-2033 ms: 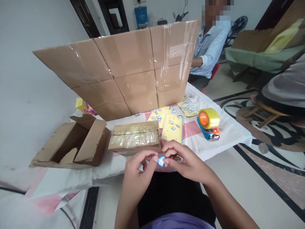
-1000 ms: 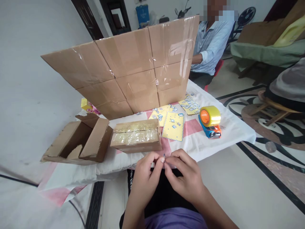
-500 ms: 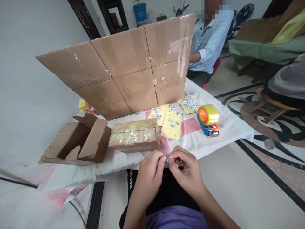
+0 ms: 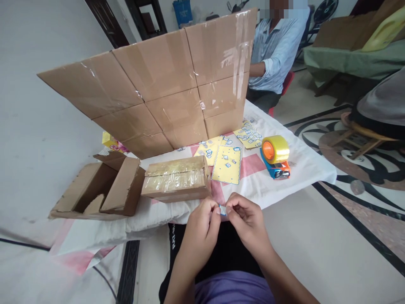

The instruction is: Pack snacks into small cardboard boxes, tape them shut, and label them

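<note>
Between my two hands is a small, flat blue-and-white piece (image 4: 222,210), which looks like a sticker. My left hand (image 4: 202,223) pinches its left end between thumb and forefinger. The other end is pinched by my right hand (image 4: 247,219), its remaining fingers curled in. Both hands are just above my lap at the table's near edge. Beyond them lies a yellow sheet (image 4: 226,164) printed or dotted with small blue-and-white pieces. More yellow sheets, one at the middle (image 4: 207,150) and one at the right (image 4: 248,135), lie behind it.
A taped cardboard box (image 4: 175,179) and an open cardboard box (image 4: 101,185) stand left. A large cardboard panel (image 4: 167,84) rises behind. Right is a tape dispenser (image 4: 276,162) with a yellow roll. Another person (image 4: 272,55) sits beyond the panel; a second seated person (image 4: 382,101) is partly visible right.
My fingertips have drawn slightly apart, and more of the blue-and-white piece shows between them. The view has shifted a little; the boxes and sheets stay in place.
</note>
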Available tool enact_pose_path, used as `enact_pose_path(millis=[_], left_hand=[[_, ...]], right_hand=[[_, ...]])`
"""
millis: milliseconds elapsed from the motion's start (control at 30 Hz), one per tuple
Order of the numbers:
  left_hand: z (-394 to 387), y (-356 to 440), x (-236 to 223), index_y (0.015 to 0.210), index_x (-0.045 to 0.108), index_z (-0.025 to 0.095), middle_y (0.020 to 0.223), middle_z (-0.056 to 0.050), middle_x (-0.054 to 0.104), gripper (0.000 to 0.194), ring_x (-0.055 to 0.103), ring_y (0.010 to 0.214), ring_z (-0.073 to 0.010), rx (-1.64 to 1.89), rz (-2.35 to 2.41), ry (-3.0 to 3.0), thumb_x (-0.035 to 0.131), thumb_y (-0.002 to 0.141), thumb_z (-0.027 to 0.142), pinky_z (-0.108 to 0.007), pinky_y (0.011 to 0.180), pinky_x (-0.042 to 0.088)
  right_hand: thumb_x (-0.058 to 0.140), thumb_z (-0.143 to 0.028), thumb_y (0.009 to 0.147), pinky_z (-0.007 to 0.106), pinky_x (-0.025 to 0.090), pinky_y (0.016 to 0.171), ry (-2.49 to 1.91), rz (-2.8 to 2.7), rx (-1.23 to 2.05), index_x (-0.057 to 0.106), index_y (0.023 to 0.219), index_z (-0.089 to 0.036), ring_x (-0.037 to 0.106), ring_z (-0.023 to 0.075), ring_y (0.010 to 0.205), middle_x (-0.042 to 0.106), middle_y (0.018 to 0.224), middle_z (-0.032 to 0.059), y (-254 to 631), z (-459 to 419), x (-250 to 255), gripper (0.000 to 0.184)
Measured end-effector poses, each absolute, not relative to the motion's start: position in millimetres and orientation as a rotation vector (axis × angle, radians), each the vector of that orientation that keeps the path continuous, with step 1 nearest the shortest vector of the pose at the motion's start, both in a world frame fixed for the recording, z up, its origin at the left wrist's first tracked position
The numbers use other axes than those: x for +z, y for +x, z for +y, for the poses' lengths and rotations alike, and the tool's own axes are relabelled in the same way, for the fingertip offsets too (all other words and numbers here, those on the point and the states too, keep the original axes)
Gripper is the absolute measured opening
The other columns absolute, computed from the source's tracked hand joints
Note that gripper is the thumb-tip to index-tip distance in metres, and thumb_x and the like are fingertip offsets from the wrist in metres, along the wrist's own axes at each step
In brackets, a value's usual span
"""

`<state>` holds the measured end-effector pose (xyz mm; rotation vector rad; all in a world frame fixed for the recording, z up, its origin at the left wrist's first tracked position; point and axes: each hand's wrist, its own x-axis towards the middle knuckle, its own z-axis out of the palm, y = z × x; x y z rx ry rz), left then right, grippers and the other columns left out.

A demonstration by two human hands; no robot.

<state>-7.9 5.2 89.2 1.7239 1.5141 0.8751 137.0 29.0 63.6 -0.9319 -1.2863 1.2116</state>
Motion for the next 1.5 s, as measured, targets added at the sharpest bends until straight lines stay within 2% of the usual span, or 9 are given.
enact_pose_path(millis=[600,767,933,1067,1167,1333,1400,1500], left_hand=[[6.4,-7.7,93.7,0.085,0.049,0.023,0.083,0.000,0.058,0.023,0.055,0.078,-0.0184,0.632,1.610,1.886,0.035,0.103,0.029,-0.032,0.073,0.035],[22.5,7.3,80.4,0.084,0.048,0.023,0.082,0.000,0.059,0.024,0.057,0.079,-0.0179,0.597,1.531,1.844,0.036,0.103,0.031,-0.031,0.072,0.035],[74.6,53.6,43.0,0.077,0.050,0.022,0.074,0.002,0.060,0.029,0.057,0.073,-0.0152,0.704,1.334,1.705,0.041,0.100,0.037,-0.027,0.066,0.037],[141.7,87.1,25.1,0.070,0.046,0.021,0.068,0.003,0.055,0.028,0.053,0.069,-0.0133,0.870,1.450,1.668,0.043,0.096,0.032,-0.025,0.063,0.036],[191.3,102.6,20.7,0.071,0.051,0.021,0.072,0.001,0.059,0.023,0.057,0.073,-0.0149,0.879,1.564,1.678,0.052,0.091,0.031,-0.026,0.067,0.040],[240.6,106.5,18.7,0.071,0.055,0.021,0.103,-0.008,0.067,0.014,0.062,0.103,-0.0233,0.859,1.796,1.709,0.061,0.082,0.016,-0.031,0.083,0.044],[250.0,100.9,17.8,0.073,0.056,0.021,0.101,-0.008,0.068,0.012,0.063,0.103,-0.0242,0.832,1.854,1.693,0.062,0.082,0.015,-0.031,0.084,0.045],[260.2,90.4,15.4,0.078,0.059,0.022,0.093,-0.006,0.070,0.008,0.066,0.094,-0.0223,0.777,1.919,1.620,0.064,0.082,0.019,-0.029,0.078,0.046]], right_hand=[[0.050,-0.018,0.089,0.026,0.032,0.059,-1.024,-1.184,1.183,0.047,0.074,-0.022,0.037,0.0125,0.066,0.041,0.072,-0.0030,165.4,39.3,53.2,0.016],[0.053,-0.021,0.089,0.027,0.026,0.056,-0.995,-0.994,1.205,0.050,0.076,-0.021,0.033,0.0121,0.065,0.040,0.077,-0.0023,177.9,44.6,47.1,0.014],[0.052,-0.022,0.087,0.029,0.020,0.053,-0.901,-0.736,1.244,0.043,0.069,-0.021,0.027,0.0115,0.059,0.032,0.069,-0.0039,189.2,45.9,44.9,0.020],[0.054,-0.020,0.083,0.028,0.021,0.054,-0.992,-0.735,1.241,0.042,0.069,-0.021,0.027,0.0116,0.062,0.034,0.074,-0.0031,199.8,44.6,35.9,0.019],[0.053,-0.023,0.085,0.028,0.025,0.056,-1.065,-0.797,1.244,0.044,0.071,-0.021,0.029,0.0122,0.064,0.036,0.078,-0.0024,206.2,41.8,28.2,0.018],[0.052,-0.028,0.090,0.027,0.027,0.058,-1.154,-0.919,1.259,0.048,0.077,-0.022,0.033,0.0134,0.067,0.037,0.076,-0.0029,209.8,34.2,17.8,0.015],[0.051,-0.029,0.090,0.027,0.028,0.058,-1.140,-0.959,1.278,0.047,0.077,-0.022,0.033,0.0134,0.066,0.036,0.074,-0.0034,207.8,30.5,12.2,0.016],[0.050,-0.029,0.091,0.027,0.028,0.058,-1.125,-0.974,1.315,0.046,0.077,-0.023,0.031,0.0130,0.064,0.035,0.073,-0.0042,202.2,25.9,3.1,0.016]])
